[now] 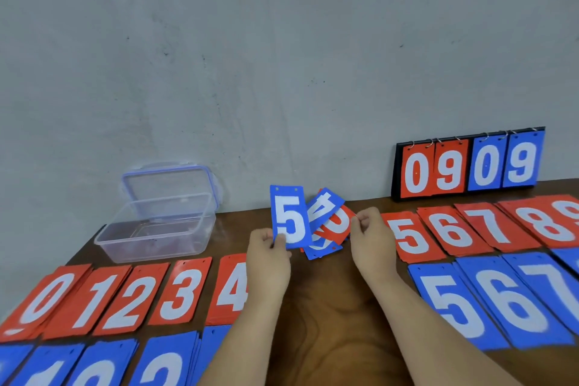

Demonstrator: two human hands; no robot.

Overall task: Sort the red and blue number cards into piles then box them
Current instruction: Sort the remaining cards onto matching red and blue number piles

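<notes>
Thumb and fingers of my left grip [268,255] clamp the blue 5 card [289,216] by its bottom edge above the surface [329,307], long axis vertical, digit upright. My right grip [371,238] pinches a fanned bunch [340,227], its blue 4 [324,207] inverted and tilted.

I see wooden table [329,307] | back left: clear box [156,229], lid up | left: red piles 0–4 [131,298], blue piles [94,363] nearer me | centre: loose mixed cards [329,229] | right: red piles 5–8 [470,229], blue piles 5–7 [488,301] | back right: scoreboard [470,166] reading 0909
</notes>
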